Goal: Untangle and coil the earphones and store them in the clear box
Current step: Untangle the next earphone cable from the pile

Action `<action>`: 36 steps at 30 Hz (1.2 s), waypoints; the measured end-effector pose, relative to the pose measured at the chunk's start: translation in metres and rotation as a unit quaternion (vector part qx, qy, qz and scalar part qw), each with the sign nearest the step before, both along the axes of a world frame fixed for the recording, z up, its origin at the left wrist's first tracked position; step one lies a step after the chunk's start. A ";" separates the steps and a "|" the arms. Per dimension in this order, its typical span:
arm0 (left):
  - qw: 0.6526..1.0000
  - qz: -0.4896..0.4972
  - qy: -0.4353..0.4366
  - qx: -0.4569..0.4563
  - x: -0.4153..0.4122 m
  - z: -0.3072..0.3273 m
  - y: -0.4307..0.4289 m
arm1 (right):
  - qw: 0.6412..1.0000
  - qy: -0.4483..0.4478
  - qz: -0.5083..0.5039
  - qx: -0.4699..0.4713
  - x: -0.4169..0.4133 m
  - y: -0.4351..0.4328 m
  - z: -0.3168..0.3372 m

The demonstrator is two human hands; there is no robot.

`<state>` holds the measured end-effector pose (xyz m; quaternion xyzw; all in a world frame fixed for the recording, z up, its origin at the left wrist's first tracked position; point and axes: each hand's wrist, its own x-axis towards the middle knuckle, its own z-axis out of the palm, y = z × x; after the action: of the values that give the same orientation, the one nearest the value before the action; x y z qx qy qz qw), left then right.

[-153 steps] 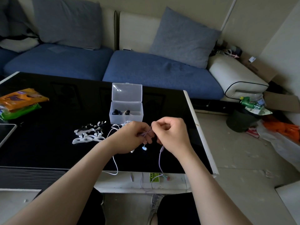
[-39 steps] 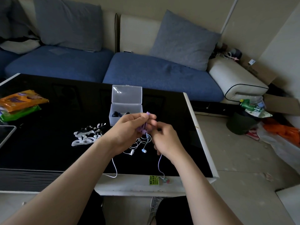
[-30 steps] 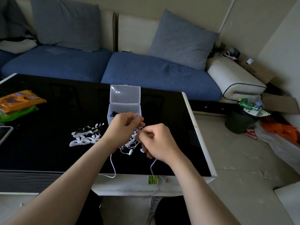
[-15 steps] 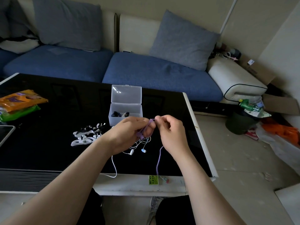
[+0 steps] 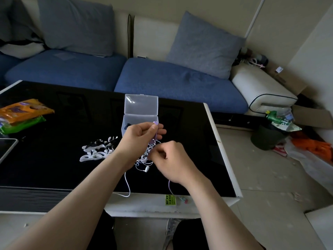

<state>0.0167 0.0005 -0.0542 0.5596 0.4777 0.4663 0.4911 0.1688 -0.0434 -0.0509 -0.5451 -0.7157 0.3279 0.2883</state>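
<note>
Cords: the earphones [image 5: 145, 157] are two thin cords mixed up, held over the black table [image 5: 54, 159] between my hands; none of it is in the clear box [image 5: 125, 121] yet
Left side: my left hand [image 5: 138, 139] is just in front of the box; its fingers curl round loops of the purple cord [image 5: 155, 136] and grip them
Right side: my right hand [image 5: 171, 159] is lower, nearer me; its curled fingers seem to pinch the purple cord too, as a purple end drops out under it
Mess: the white cord [image 5: 142, 160] hangs in a bunch between the hands with a white bud [image 5: 146, 169] below; I cannot tell where the knot is
Box: its lid [image 5: 141, 105] stands open; something small and dark [image 5: 128, 125] lies inside
Worry one: if I pull hard, the knot may get tighter; a thin wire could break
Worry two: if the left fingers go loose, the purple loops may slide off and the coil falls apart
Worry three: the left hand is so near the box that a bump may tip it or shut the lid
Worry four: the loose ends hang by the near table edge; they may catch there
</note>
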 end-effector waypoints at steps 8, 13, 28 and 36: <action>0.983 -0.138 0.111 -0.054 -0.004 0.005 -0.008 | 0.968 0.125 -0.173 0.130 0.015 0.012 0.002; 0.981 -0.161 -0.042 -0.096 0.001 0.007 -0.008 | 0.962 0.115 -0.241 0.060 0.024 0.019 -0.002; 0.986 0.054 -0.148 -0.061 0.011 -0.004 0.028 | 0.995 -0.020 -0.101 -0.002 -0.009 0.045 -0.010; 0.971 0.045 0.229 0.056 -0.006 -0.010 0.060 | 0.992 0.087 -0.083 0.046 -0.010 0.075 0.002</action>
<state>0.0106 0.0601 -0.0642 0.6562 0.5752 0.3733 0.3150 0.1589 0.0316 -0.0488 -0.5581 -0.6548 0.3155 0.4003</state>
